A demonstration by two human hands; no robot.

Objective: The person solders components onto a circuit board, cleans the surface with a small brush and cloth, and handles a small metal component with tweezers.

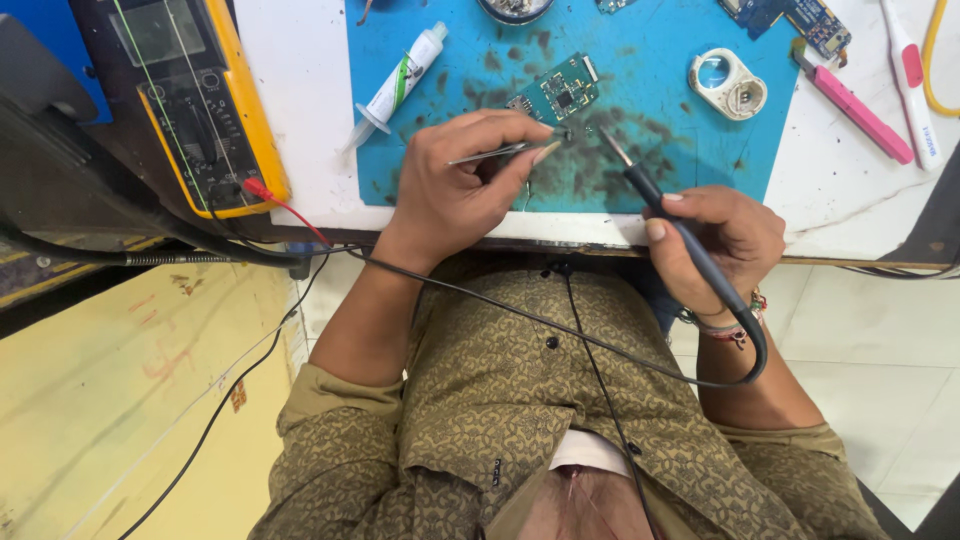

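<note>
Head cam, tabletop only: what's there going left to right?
Yellow multimeter → white paste syringe → green circuit board → white round plastic casing → pink flat pry tool → white-and-pink thermometer.

Round dish (514, 8) and yellow cable (935, 50) cut off at frame edges.

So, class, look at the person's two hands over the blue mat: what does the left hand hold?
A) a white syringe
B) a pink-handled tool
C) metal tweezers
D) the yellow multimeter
C: the left hand pinches thin metal tweezers whose tips reach the small green circuit board, while the right hand grips a black soldering iron.
</note>
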